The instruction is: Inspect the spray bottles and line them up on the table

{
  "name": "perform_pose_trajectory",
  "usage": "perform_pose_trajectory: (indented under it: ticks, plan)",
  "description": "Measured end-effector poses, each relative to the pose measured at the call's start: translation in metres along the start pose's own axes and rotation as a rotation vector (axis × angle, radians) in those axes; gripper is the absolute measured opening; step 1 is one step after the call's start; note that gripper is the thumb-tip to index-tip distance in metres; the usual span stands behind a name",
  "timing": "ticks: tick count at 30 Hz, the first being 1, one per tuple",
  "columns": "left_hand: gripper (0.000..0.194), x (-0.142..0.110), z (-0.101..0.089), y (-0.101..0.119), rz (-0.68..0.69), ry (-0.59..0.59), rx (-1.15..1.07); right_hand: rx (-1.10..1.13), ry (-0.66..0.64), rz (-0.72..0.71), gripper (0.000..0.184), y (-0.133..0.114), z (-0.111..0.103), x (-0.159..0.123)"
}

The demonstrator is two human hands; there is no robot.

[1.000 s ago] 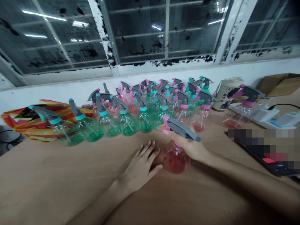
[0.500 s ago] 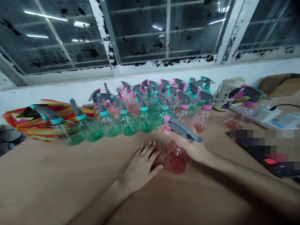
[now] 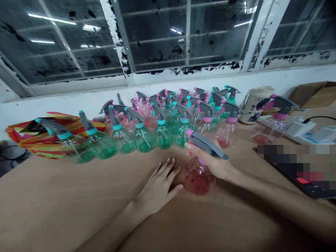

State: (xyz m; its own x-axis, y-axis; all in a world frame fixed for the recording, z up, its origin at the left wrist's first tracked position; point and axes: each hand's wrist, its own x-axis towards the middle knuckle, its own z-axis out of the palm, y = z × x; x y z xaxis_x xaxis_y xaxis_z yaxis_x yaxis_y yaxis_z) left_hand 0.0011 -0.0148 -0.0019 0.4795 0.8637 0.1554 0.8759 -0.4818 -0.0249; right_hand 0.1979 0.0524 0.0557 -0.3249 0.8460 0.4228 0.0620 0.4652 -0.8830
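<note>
A spray bottle [image 3: 200,180] with a pink collar, a grey trigger head and a clear red-tinted body is on the table in front of me. My right hand [image 3: 210,159] is wrapped round its neck below the head, fingers closed toward the pink nozzle. To the left of it, my left hand [image 3: 159,185] lies flat on the wooden table [image 3: 78,203] with fingers spread, holding nothing. Its thumb tip is close beside the bottle's body. Just behind the hands stands a green spray bottle [image 3: 144,140] with a turquoise collar, one of several in a front row.
Many more pink and green spray bottles crowd behind, against the wall. At left lies a colourful bag [image 3: 34,134]. On the right are a red spray bottle [image 3: 270,129], a cream tumbler [image 3: 253,108], a power strip [image 3: 299,127], a phone [image 3: 312,187] and a cardboard box [image 3: 315,94].
The spray bottle in my right hand has shifted very slightly to the right. My left hand stays in its place on the table.
</note>
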Motion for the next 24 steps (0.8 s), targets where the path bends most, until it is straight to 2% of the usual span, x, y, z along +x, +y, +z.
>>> perform_pose_trajectory:
  ticks: [5,14,24]
  plan:
    - [0.054,0.0008,-0.0027,0.0015,-0.008,-0.010,0.005,0.042,-0.080,-0.070,0.016,-0.0040,-0.0008,0.0019]
    - [0.054,0.0016,-0.0033,0.0013,-0.002,-0.011,0.010,0.039,-0.014,-0.078,0.017,-0.0048,0.0021,-0.0012]
    - [0.054,-0.0001,-0.0009,0.0003,0.000,0.013,0.003,-0.074,-0.068,-0.105,0.015,-0.0070,-0.0018,0.0026]
